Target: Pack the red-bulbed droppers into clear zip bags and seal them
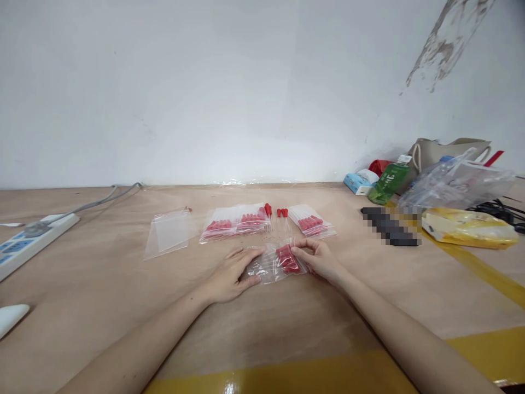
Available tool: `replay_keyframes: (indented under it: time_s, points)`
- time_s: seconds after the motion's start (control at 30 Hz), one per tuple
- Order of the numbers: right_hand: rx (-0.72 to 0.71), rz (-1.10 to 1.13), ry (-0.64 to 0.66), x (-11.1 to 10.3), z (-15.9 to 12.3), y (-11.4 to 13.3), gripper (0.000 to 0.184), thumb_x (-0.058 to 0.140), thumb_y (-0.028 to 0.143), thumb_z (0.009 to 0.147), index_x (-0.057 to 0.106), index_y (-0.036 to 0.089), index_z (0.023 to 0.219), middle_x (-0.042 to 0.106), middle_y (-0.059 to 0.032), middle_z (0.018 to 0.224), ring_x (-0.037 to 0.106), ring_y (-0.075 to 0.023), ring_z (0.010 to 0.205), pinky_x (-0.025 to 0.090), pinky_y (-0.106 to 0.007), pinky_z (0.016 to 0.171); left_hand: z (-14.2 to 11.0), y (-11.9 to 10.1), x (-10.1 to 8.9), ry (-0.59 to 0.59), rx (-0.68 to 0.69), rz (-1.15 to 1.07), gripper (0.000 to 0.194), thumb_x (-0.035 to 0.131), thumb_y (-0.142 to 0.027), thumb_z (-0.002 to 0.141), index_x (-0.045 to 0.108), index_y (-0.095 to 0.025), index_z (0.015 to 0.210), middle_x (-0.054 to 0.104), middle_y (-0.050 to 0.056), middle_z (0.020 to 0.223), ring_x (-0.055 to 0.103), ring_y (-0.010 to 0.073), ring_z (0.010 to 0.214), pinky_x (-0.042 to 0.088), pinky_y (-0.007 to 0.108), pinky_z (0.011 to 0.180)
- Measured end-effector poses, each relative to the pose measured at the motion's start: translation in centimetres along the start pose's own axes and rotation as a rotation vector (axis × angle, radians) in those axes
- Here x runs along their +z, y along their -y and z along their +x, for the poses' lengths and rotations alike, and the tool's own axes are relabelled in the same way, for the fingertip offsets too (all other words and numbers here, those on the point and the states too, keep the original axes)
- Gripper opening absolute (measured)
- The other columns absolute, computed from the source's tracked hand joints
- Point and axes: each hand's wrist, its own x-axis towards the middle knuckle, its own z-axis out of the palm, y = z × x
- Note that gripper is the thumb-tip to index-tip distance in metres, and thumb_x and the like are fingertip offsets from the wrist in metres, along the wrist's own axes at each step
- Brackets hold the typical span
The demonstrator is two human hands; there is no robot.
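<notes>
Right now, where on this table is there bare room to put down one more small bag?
Bare wood lies between the power strip and the empty clear bag, and near the front edge between both forearms. It is crowded around the left hand and right hand, by the filled bags, and at the far right around the yellow packet.

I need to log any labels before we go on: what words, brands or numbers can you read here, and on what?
None can be read.
Green pouch: pale print, too blurred.
Blue and white packet: print too small.
Yellow packet: no clear letters.
Dark flat thing: pixelated out.
Clear bag of red-capped pieces between left hand and right hand: no label showing.
</notes>
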Motion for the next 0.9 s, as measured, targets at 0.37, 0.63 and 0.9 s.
replay_keyframes:
  time_s: [0.37, 0.63, 0.9]
  points:
    - [0.020, 0.192, 0.031, -1.1, 0.6, -0.9, 0.035, 0.069, 0.043, 0.061, 0.045, 0.018, 0.063, 0.050, 0.0070, 0.052, 0.042, -0.0042, 0.041, 0.032, -0.017, 0.042, 0.0, -0.2, -0.1, -0.016, 0.020, 0.019, 0.043, 0.044, -0.036, 0.088, 0.037, -0.026, 0.130, 0.045, 0.005, 0.130, 0.038, 0.0219, 0.121, 0.027, 0.043, 0.103]
    - [0.011, -0.013, -0.198, -1.5, 1.2, -1.0, 0.044, 0.072, 0.039, 0.055, 0.051, 0.019, 0.087, 0.059, 0.0035, 0.068, 0.035, -0.0015, 0.036, 0.023, -0.017, 0.034, -0.1, 0.2, 0.2, 0.030, -0.006, 0.089, 0.041, 0.042, -0.039, 0.089, 0.040, -0.030, 0.129, 0.039, 0.002, 0.136, 0.033, 0.0222, 0.125, 0.025, 0.044, 0.104]
    - [0.069, -0.104, 0.056, -1.5, 0.9, -1.0, 0.033, 0.071, 0.041, 0.054, 0.053, 0.015, 0.057, 0.051, 0.0052, 0.047, 0.042, -0.0061, 0.041, 0.029, -0.019, 0.041, -0.2, 0.2, 0.3, -0.003, 0.050, 0.033, 0.039, 0.048, -0.037, 0.087, 0.045, -0.029, 0.125, 0.043, 0.003, 0.132, 0.037, 0.0203, 0.122, 0.024, 0.043, 0.104]
